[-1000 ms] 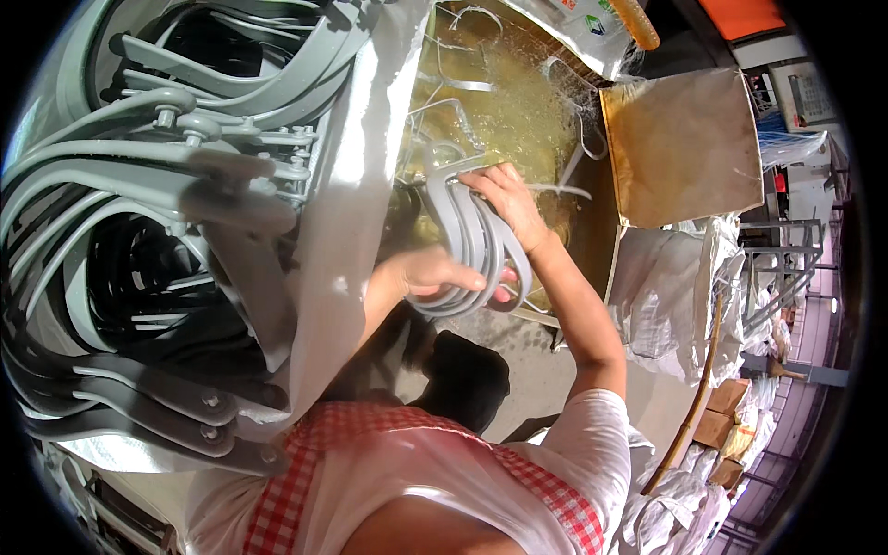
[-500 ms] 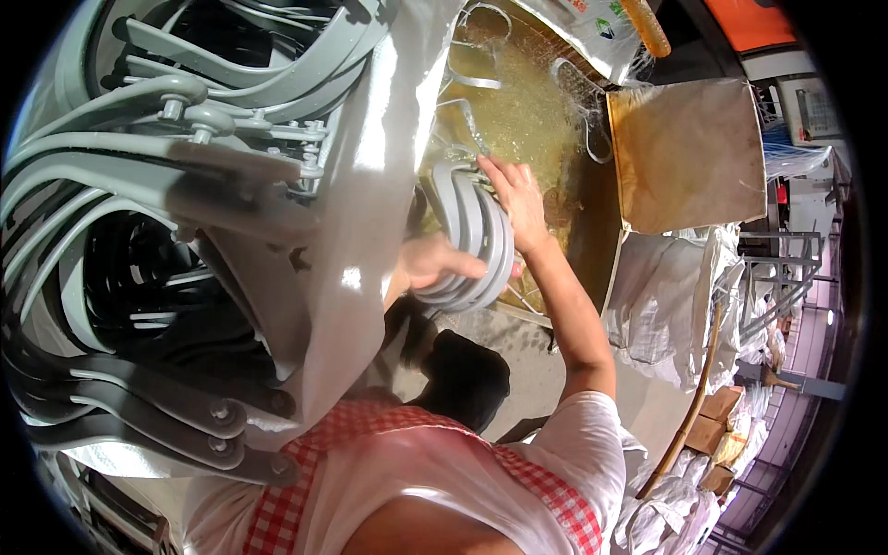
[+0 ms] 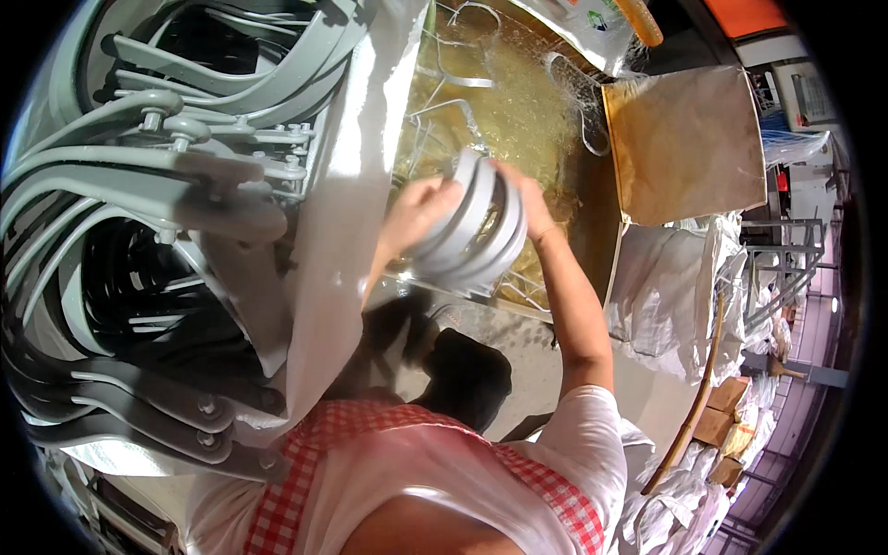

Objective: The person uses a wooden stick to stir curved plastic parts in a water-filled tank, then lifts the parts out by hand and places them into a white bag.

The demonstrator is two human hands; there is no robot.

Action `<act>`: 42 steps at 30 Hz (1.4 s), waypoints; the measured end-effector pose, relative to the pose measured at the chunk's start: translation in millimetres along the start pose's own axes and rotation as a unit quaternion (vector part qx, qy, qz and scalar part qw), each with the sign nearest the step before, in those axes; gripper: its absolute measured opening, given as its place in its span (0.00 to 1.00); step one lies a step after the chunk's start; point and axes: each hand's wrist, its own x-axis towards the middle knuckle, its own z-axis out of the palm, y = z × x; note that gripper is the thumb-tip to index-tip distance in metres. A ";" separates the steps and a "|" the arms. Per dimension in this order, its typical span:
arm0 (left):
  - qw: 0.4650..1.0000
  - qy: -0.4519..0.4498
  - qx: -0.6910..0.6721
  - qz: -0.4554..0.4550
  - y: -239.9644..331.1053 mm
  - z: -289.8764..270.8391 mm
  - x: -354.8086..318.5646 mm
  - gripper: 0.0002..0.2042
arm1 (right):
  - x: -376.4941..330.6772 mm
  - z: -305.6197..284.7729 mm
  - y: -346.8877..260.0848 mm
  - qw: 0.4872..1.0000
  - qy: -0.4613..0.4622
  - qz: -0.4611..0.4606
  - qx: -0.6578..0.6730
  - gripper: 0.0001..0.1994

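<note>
A stack of curved grey plastic parts (image 3: 476,222) is held between my two hands, its bands fanned out one behind another. My left hand (image 3: 416,211) grips the stack's left side, with the thumb across the near face. On the far right side, my right hand (image 3: 532,202) closes around the upper edge, and its fingers are partly hidden behind the parts. Beneath the stack lies a yellowish-brown surface covered with clear film (image 3: 513,102). White straps (image 3: 462,81) lie loose on it.
Many similar grey parts (image 3: 139,190) are piled at the left, inside a white plastic liner (image 3: 338,185). A brown board (image 3: 686,146) stands at the right, above white sacks (image 3: 661,296). A long wooden pole (image 3: 689,407) leans there, near cardboard boxes (image 3: 717,421).
The stack has tilted and turned between my hands. My left hand has risen to its upper left side, and my right hand has shifted slightly down and right.
</note>
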 end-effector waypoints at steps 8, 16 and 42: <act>0.969 0.122 0.145 0.159 -23.3 26.2 9.2 0.61 | -5.7 -32.4 0.0 0.957 0.199 0.129 0.164 0.14; 0.951 0.298 -0.054 -0.061 -33.0 20.1 16.8 0.07 | -13.1 -44.6 -33.4 0.942 0.020 0.147 0.302 0.30; 0.943 0.320 -0.092 -0.017 -54.7 33.1 29.2 0.21 | -57.3 60.3 24.7 0.870 0.124 0.267 0.395 0.21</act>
